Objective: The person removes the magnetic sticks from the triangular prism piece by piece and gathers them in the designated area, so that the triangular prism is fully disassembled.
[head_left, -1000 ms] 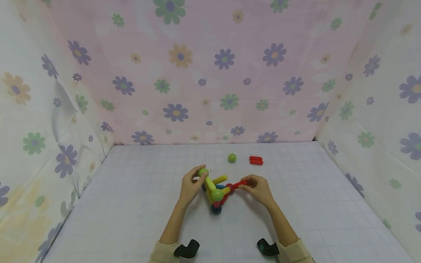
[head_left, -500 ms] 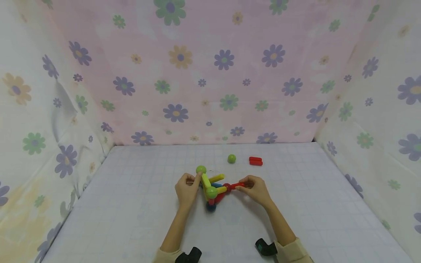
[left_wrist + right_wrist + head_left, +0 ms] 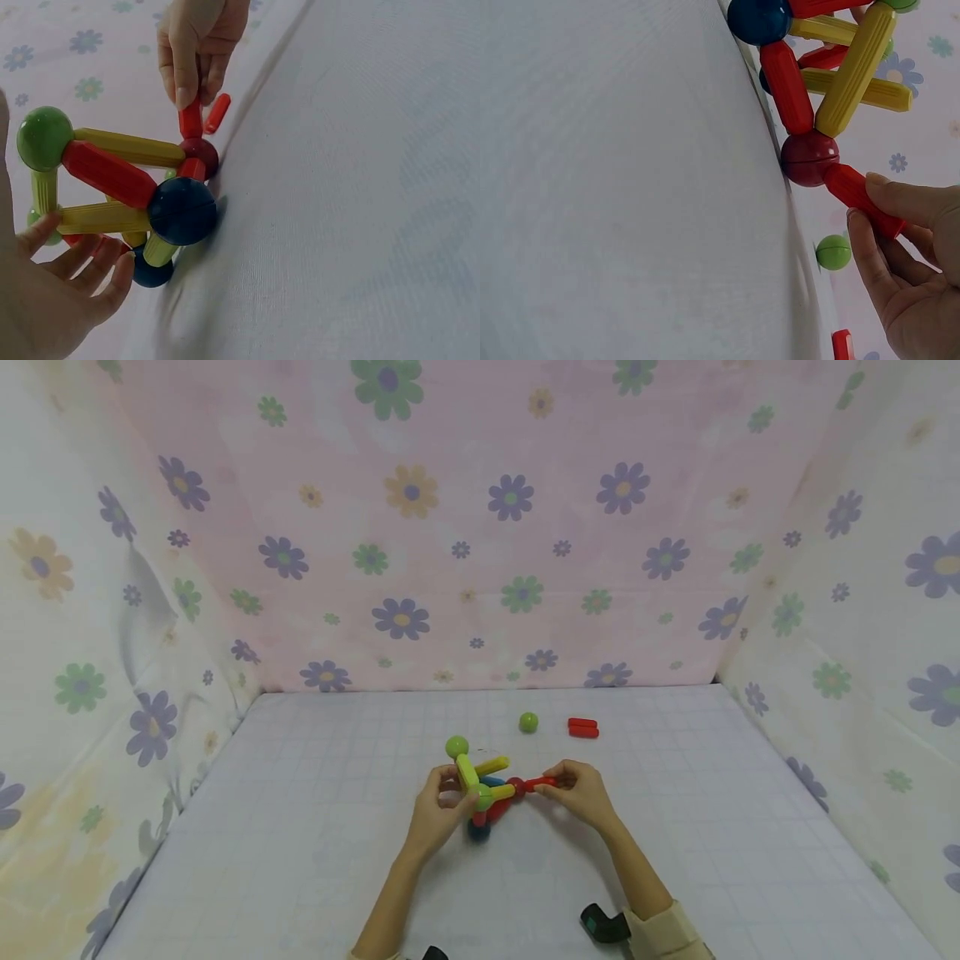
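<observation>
A frame of magnetic rods and balls stands on the table in front of me, with red, yellow and blue rods joined by green, dark blue and dark red balls. My left hand holds its left side, the thumb by the near green ball. In the left wrist view, fingertips of that hand touch a yellow rod. My right hand pinches a red rod between thumb and fingers. One end of this rod meets the dark red ball at the frame's right corner.
Behind the frame, a loose green ball lies on the white table. Two red rods lie side by side to its right. Flowered cloth walls enclose the table at the back and sides.
The frame has shifted slightly left. My left hand has moved from the far green ball down toward the near one. My right hand keeps its pinch on the red rod, moving slightly left.
</observation>
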`<state>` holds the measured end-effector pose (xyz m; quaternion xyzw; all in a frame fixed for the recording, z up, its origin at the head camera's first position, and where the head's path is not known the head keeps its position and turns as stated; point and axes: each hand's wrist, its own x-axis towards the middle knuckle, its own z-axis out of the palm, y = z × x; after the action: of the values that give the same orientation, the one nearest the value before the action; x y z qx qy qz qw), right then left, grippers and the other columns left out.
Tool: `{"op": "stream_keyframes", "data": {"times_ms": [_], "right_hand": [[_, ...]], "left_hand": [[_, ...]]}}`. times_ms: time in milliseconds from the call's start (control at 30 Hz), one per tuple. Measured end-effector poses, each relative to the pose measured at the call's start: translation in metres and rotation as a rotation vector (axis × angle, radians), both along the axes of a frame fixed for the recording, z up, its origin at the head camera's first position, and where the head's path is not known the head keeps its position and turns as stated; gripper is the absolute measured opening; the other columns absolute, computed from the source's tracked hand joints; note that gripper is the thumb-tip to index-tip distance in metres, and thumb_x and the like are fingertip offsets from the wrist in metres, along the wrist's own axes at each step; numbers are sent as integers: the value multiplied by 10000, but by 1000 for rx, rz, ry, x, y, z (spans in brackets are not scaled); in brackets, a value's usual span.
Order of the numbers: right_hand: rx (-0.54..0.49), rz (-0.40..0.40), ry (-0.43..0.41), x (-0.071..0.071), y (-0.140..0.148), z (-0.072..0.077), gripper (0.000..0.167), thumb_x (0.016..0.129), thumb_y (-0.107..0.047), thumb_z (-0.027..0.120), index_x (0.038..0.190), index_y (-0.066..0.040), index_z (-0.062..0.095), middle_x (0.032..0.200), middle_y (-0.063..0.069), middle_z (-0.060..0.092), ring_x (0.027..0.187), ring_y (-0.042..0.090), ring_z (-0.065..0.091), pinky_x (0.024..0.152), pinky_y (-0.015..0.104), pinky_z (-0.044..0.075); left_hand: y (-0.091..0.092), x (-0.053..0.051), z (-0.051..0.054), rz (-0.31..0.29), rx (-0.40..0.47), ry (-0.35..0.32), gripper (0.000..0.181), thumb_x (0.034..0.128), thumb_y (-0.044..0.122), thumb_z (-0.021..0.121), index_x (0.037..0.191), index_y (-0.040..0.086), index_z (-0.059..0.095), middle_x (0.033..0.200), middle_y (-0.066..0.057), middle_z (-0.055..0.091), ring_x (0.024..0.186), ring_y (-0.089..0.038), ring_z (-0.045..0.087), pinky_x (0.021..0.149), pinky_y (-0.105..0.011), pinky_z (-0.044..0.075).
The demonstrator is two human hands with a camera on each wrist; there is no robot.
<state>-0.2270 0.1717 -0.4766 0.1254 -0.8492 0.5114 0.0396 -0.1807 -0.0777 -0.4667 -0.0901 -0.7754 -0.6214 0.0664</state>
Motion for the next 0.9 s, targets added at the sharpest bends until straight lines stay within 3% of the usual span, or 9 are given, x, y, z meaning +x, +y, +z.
{"op": "stream_keyframes", "data": {"times_ms": [100,200,367,567,700,900], "right_hand": [[-12,6,7,0,0,0,197,750,-66,777,873,35,661,841,127,681,691,144,617,662,191,512],[-24,6,12,0,-2,0,187,749,-58,774,863,36,660,833,128,675,680,128,606,653,195,511],[-21,5,1,-1,-6,-2,175,754,-54,771,858,32,659,828,122,673,669,110,586,652,189,505],[-35,20,-8,-3,-9,-7,171,765,-27,755,887,42,656,872,154,677,708,166,603,676,167,495],[-44,43,-20,-4,-9,-8,170,781,-27,741,909,41,652,896,160,673,743,203,616,684,173,496],[-69,92,-100,-5,-7,-7,198,807,-67,728,947,46,645,914,134,664,750,143,605,688,176,496]], "left_hand": [[-2,2,-2,-44,-61,9,659,759,210,791,1277,33,424,1180,-127,550,1062,-272,532,810,-375,482],[0,0,-11,-18,-100,56,716,742,195,804,1311,44,396,1175,-144,556,988,-257,573,770,-370,504],[1,-2,-19,54,-129,98,555,789,119,750,1262,10,483,1099,-137,593,901,-249,595,694,-282,524],[-1,-6,-29,162,-190,140,272,773,12,727,1014,-1,600,944,-125,632,840,-274,624,678,-294,536],[-3,-9,-35,222,-187,137,258,753,-24,724,961,7,573,905,-127,652,792,-259,636,662,-285,526],[-7,-14,-38,269,-163,105,301,751,-23,727,1009,-6,574,931,-151,666,815,-269,643,703,-328,538]]}}
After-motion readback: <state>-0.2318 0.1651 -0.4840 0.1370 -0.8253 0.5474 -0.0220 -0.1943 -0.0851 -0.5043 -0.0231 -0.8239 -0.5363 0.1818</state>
